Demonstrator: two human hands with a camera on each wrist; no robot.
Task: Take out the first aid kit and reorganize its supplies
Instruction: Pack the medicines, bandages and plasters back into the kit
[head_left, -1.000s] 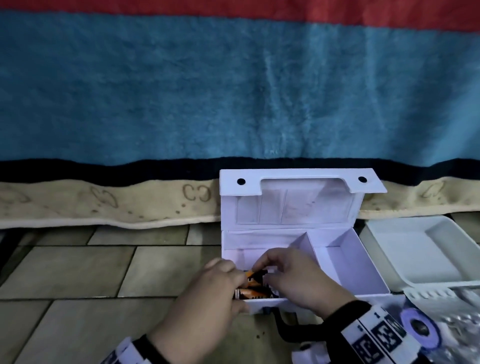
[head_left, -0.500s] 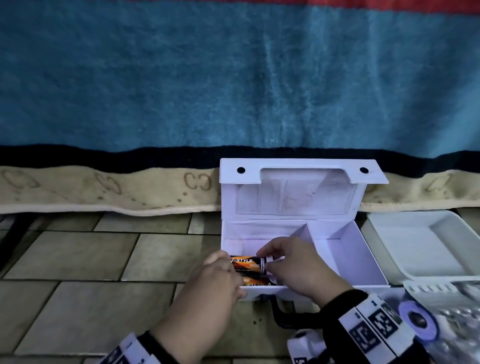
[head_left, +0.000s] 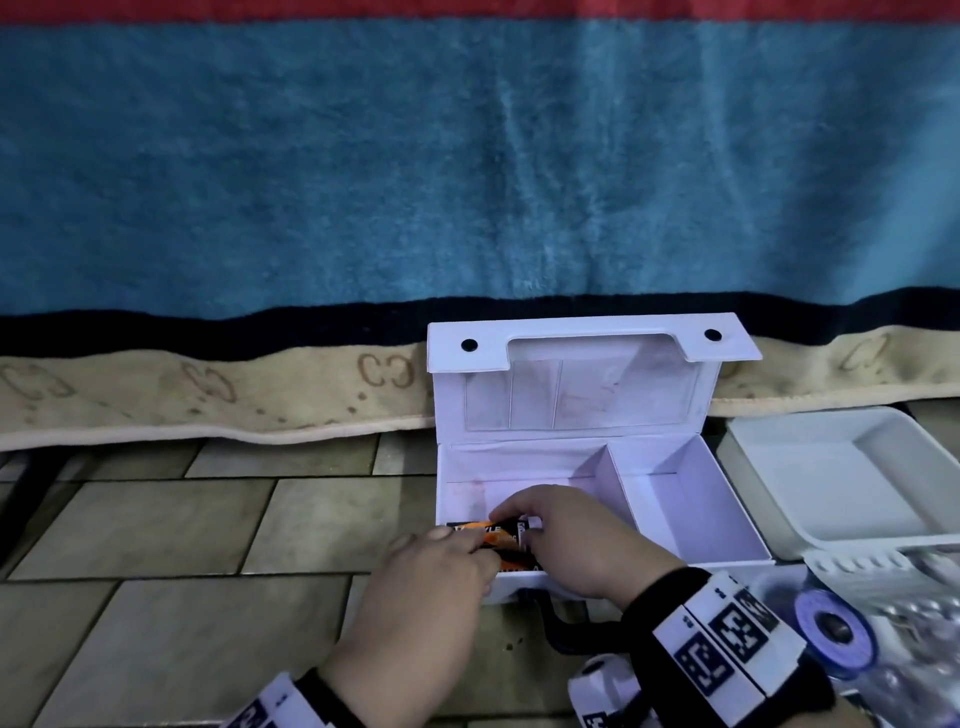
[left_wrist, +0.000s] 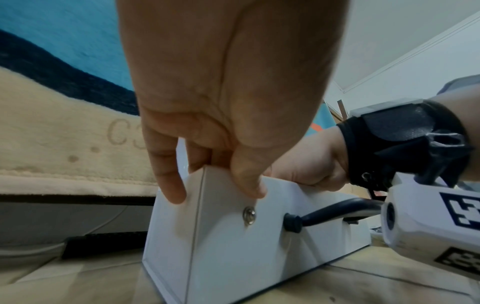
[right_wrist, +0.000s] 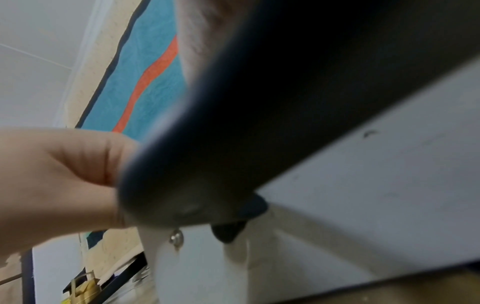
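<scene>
The white first aid kit box (head_left: 691, 525) stands open on the tiled floor, its lid upright against the blanket. Orange-and-black packs (head_left: 485, 535) lie in its left compartment by the front wall. My left hand (head_left: 441, 566) reaches over the front left corner, fingers on the packs and thumb (left_wrist: 249, 185) outside on the front wall of the box (left_wrist: 233, 257). My right hand (head_left: 571, 540) curls over the packs' right end and pinches the top one. The right compartment is bare. The right wrist view is mostly blocked by the box's black handle (right_wrist: 259, 102).
A white tray (head_left: 769, 452) sits right of the box. In front of it lie a ribbed white insert (head_left: 857, 566), a purple tape roll (head_left: 836, 634) and blister packs (head_left: 924, 613). A blue blanket (head_left: 467, 182) hangs behind. Tiled floor (head_left: 156, 519) stretches left.
The top orange pack has slid a little left and down into the left compartment. Both hands stay on it.
</scene>
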